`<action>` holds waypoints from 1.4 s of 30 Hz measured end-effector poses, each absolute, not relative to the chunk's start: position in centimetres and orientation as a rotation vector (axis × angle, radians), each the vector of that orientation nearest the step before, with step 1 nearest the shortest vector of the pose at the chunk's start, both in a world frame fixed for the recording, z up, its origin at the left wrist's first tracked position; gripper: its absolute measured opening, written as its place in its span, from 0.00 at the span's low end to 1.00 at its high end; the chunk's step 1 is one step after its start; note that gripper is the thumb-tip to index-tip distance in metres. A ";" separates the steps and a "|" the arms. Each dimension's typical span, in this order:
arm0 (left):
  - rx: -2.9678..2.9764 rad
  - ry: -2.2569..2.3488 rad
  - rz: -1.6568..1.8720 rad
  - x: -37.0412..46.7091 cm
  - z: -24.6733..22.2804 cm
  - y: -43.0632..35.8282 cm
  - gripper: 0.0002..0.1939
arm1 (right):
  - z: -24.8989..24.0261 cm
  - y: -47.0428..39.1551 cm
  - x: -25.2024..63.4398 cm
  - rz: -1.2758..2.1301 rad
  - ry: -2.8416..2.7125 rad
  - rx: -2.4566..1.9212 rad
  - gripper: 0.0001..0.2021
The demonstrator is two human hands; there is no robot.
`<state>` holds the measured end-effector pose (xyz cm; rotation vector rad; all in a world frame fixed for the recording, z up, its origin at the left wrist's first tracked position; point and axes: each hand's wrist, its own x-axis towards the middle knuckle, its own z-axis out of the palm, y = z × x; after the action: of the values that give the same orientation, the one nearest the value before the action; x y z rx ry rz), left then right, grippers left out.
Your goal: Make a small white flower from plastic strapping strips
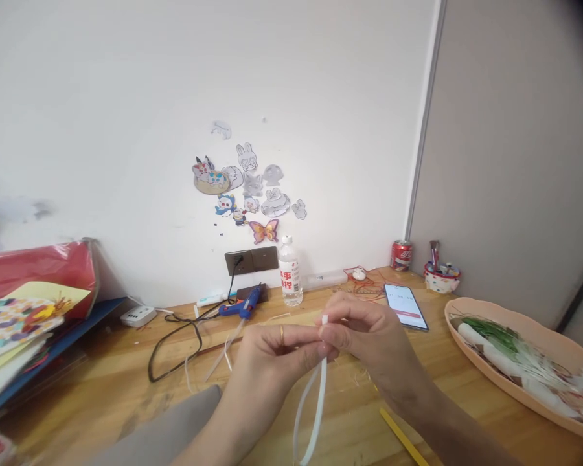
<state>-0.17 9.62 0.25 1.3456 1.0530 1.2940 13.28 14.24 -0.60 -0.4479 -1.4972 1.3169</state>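
Note:
A thin white strip (319, 401) hangs in a narrow loop below my two hands, above the wooden table. My left hand (284, 353) pinches it between thumb and fingers; a gold ring is on one finger. My right hand (364, 330) grips the strip just beside, thumb against fingertips, with a short white end poking up. The fingertips of both hands meet. Where the strip runs between the fingers is hidden.
Behind my hands are a blue glue gun (243, 305), a water bottle (290, 272) and a phone (405, 306). A peach tray (454, 317) with green and white materials stands right, near a red can (401, 255). A black cable (151, 362) and papers (24, 323) lie left.

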 end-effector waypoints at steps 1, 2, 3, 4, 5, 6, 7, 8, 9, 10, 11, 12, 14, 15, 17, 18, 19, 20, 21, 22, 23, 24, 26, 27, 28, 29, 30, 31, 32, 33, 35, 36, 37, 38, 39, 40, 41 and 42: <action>1.348 1.057 1.300 -0.1 0.3 9.5 0.07 | -0.5 14.1 13.3 1.308 -1.504 -0.450 0.03; 1.345 1.065 1.310 -0.1 0.4 9.4 0.07 | -0.3 13.9 13.4 1.297 -1.509 -0.451 0.03; 1.340 1.077 1.323 -0.1 0.4 9.3 0.06 | -0.2 13.8 13.4 1.283 -1.514 -0.451 0.03; 1.336 1.084 1.334 0.0 0.4 9.2 0.06 | -0.1 13.6 13.5 1.271 -1.518 -0.450 0.03; 1.336 1.088 1.347 0.0 0.4 9.1 0.05 | 0.0 13.4 13.6 1.255 -1.523 -0.453 0.03; 1.341 1.084 1.358 0.0 0.4 9.0 0.05 | 0.1 13.3 13.6 1.232 -1.534 -0.459 0.03; 1.351 1.073 1.368 0.1 0.4 8.9 0.05 | 0.1 13.1 13.7 1.203 -1.547 -0.469 0.03; 1.365 1.060 1.375 0.1 0.4 8.9 0.06 | 0.2 13.0 13.8 1.170 -1.563 -0.479 0.04; 1.377 1.053 1.379 0.1 0.4 8.9 0.07 | 0.2 13.0 13.9 1.139 -1.582 -0.487 0.04; 1.389 1.055 1.381 0.1 0.3 8.9 0.07 | 0.2 13.0 13.9 1.112 -1.599 -0.490 0.03; 1.398 1.065 1.386 0.1 0.3 8.9 0.08 | 0.2 12.9 14.0 1.091 -1.614 -0.490 0.03; 1.407 1.079 1.386 0.1 0.2 8.9 0.08 | 0.2 12.9 14.1 1.081 -1.629 -0.487 0.03; 1.432 1.115 1.394 0.0 0.1 8.8 0.07 | 0.1 12.9 14.2 1.066 -1.653 -0.489 0.03; 1.449 1.137 1.402 0.0 0.1 8.8 0.07 | 0.1 12.9 14.2 1.059 -1.659 -0.491 0.03; 1.493 1.183 1.418 0.0 0.0 8.7 0.06 | 0.2 12.8 14.3 1.044 -1.674 -0.492 0.04; 1.524 1.198 1.423 0.1 0.0 8.6 0.06 | 0.2 12.8 14.4 1.031 -1.681 -0.489 0.04; 1.557 1.200 1.429 0.1 0.1 8.5 0.06 | 0.3 12.8 14.4 1.014 -1.687 -0.486 0.04; 1.585 1.195 1.433 0.1 0.1 8.3 0.06 | 0.3 12.7 14.4 0.995 -1.694 -0.483 0.04; 1.609 1.182 1.441 0.2 0.1 8.2 0.06 | 0.3 12.7 14.4 0.979 -1.700 -0.480 0.04; 1.622 1.174 1.448 0.2 0.2 8.1 0.06 | 0.4 12.7 14.4 0.969 -1.703 -0.477 0.04; 1.630 1.172 1.452 0.2 0.2 8.0 0.06 | 0.4 12.8 14.4 0.965 -1.703 -0.476 0.04; 1.635 1.177 1.452 0.2 0.3 7.9 0.06 | 0.4 12.8 14.4 0.963 -1.704 -0.473 0.04; 1.655 1.179 1.453 0.2 0.3 7.8 0.06 | 0.5 12.8 14.4 0.957 -1.702 -0.464 0.04; 1.668 1.178 1.453 0.2 0.4 7.8 0.06 | 0.5 12.8 14.4 0.950 -1.701 -0.460 0.04; 1.680 1.174 1.456 0.2 0.4 7.7 0.06 | 0.5 12.8 14.4 0.941 -1.704 -0.458 0.04; 1.690 1.175 1.455 0.2 0.5 7.7 0.06 | 0.5 12.8 14.4 0.932 -1.707 -0.456 0.04; 1.694 1.184 1.452 0.3 0.5 7.7 0.07 | 0.5 12.7 14.4 0.924 -1.711 -0.453 0.03; 1.702 1.190 1.442 0.3 0.6 7.7 0.07 | 0.6 12.7 14.5 0.913 -1.716 -0.452 0.03; 1.710 1.192 1.434 0.3 0.6 7.7 0.07 | 0.6 12.6 14.5 0.897 -1.719 -0.452 0.03; 1.722 1.189 1.429 0.3 0.7 7.7 0.07 | 0.6 12.5 14.5 0.879 -1.722 -0.449 0.03; 1.745 1.180 1.426 0.3 0.7 7.8 0.07 | 0.7 12.4 14.5 0.848 -1.727 -0.446 0.03; 1.755 1.174 1.426 0.2 0.7 7.8 0.07 | 0.7 12.4 14.5 0.837 -1.734 -0.445 0.04; 1.756 1.175 1.422 0.2 0.7 7.8 0.07 | 0.8 12.3 14.5 0.827 -1.742 -0.442 0.04; 1.753 1.179 1.418 0.2 0.7 7.8 0.07 | 0.8 12.3 14.5 0.817 -1.751 -0.439 0.04; 1.750 1.184 1.411 0.2 0.7 7.9 0.07 | 0.8 12.3 14.5 0.806 -1.758 -0.435 0.03; 1.746 1.190 1.406 0.2 0.7 7.9 0.07 | 0.8 12.3 14.5 0.795 -1.763 -0.436 0.03; 1.743 1.193 1.403 0.1 0.7 7.9 0.07 | 0.9 12.3 14.4 0.783 -1.764 -0.430 0.03; 1.747 1.188 1.401 0.1 0.6 7.9 0.07 | 0.9 12.3 14.5 0.776 -1.765 -0.433 0.03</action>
<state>0.13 7.89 0.63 1.7465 1.1877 1.4010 14.45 12.31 0.93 -0.4326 -1.7654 0.7763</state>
